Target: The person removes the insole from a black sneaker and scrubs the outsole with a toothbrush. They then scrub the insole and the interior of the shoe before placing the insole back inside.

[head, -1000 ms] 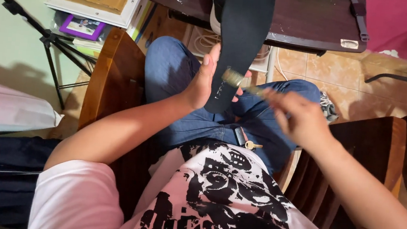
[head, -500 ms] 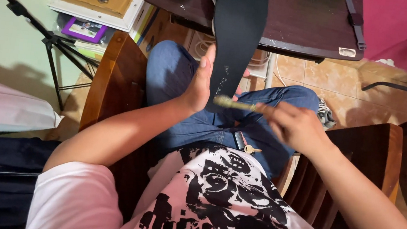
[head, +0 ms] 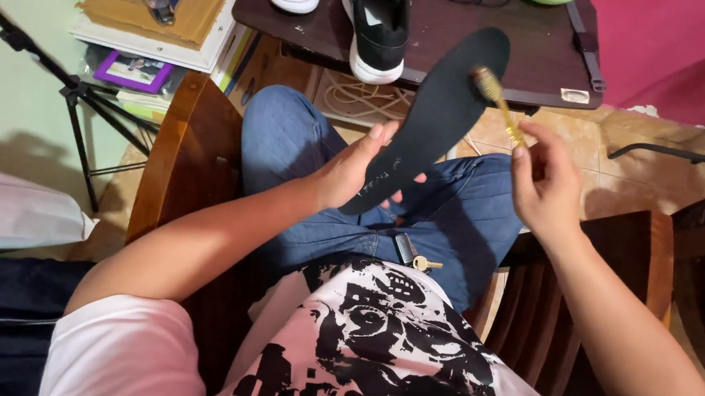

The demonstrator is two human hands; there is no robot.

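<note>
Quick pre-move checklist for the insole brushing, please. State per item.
1. Left hand grips the black insole at its heel end: ok.
2. Right hand holds the yellow brush by its handle: ok.
3. Brush bristles meet the insole near its toe end: ok, though true contact is hard to confirm from one view.
4. Insole held in the air above the lap, apart from the dark table: ok.
5. Black shoes stand on the table behind the insole, not touching it: ok.
6. Dirt left on the insole surface: cannot tell, the surface is too dark.
</note>
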